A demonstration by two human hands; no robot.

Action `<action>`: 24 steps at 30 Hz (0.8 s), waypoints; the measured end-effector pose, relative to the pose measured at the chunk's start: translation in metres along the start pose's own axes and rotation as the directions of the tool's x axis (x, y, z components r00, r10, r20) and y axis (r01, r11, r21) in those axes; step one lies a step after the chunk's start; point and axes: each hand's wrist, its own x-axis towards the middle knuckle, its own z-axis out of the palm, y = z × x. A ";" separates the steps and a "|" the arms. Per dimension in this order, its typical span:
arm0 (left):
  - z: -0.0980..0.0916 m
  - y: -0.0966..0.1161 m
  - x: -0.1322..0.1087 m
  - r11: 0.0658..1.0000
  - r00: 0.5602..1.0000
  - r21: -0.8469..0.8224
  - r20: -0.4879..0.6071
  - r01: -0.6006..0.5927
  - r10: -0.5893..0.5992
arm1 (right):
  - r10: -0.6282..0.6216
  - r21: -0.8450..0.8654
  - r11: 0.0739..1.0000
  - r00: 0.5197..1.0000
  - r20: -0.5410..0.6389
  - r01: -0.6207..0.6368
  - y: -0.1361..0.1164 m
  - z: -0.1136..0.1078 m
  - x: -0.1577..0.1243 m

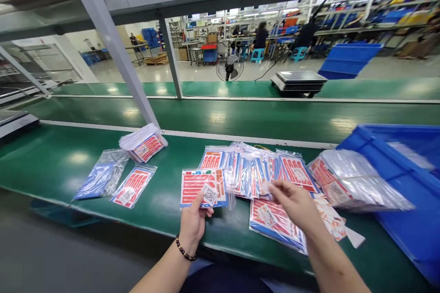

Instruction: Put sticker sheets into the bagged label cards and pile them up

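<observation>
In the head view, my left hand (194,222) grips a clear plastic bag of red, white and blue printed labels (197,187), its thumb beside a white QR-code card. My right hand (292,201) is closed in a pinch over the packets; a small pale piece (265,187) shows at its fingertips, too blurred to name. Behind both hands lies a spread heap of bagged labels (247,169). Under my right hand is another label bag (275,219). To its right, several small printed cards (332,217) lie loosely overlapped.
A banded stack of bags (357,181) leans by a blue bin (405,219) on the right. At left are a small pile of bags (142,142), a label bag (134,185) and a blue bag (99,176). A post (113,46) rises behind; a scale (299,82) stands farther back.
</observation>
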 end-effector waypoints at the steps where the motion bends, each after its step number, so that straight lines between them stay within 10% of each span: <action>1: -0.001 0.000 0.001 0.999 0.999 -0.037 0.000 0.034 -0.034 | 0.025 -0.109 0.993 0.993 -0.117 -0.038 0.012 -0.019 0.002; 5: 0.002 -0.002 -0.001 0.947 0.969 -0.207 0.062 0.245 -0.238 | -0.105 -0.575 0.798 0.899 -0.426 -0.180 0.047 -0.068 0.005; 8: 0.011 -0.009 -0.006 0.865 0.923 -0.327 0.189 0.381 -0.335 | -0.457 -0.628 0.772 0.768 -0.449 0.092 0.035 -0.050 -0.007; 12: 0.025 -0.024 -0.010 0.832 0.895 -0.362 0.311 0.421 -0.318 | -0.427 -0.207 0.886 0.904 -0.015 0.415 -0.014 0.023 -0.032; 15: 0.022 -0.036 -0.013 0.822 0.860 -0.354 0.424 0.445 -0.283 | -0.361 -0.175 0.923 0.929 -0.082 0.343 -0.046 0.064 -0.037; 17: 0.013 -0.040 -0.018 0.805 0.766 -0.267 0.558 0.529 -0.318 | -0.479 -0.193 0.872 0.867 -0.140 0.450 -0.060 0.073 -0.031; 21: -0.009 -0.026 -0.030 0.779 0.389 0.372 0.708 0.505 -0.589 | -0.720 -0.289 0.664 0.694 0.001 0.690 -0.072 0.069 -0.013; 22: -0.013 -0.018 -0.030 0.766 0.399 0.515 0.656 0.384 -0.641 | -0.739 -0.315 0.630 0.673 0.039 0.710 -0.073 0.067 -0.010; 24: -0.016 0.006 -0.026 0.775 0.668 0.626 0.539 0.089 -0.512 | -0.748 -0.353 0.600 0.660 0.072 0.718 -0.072 0.065 -0.007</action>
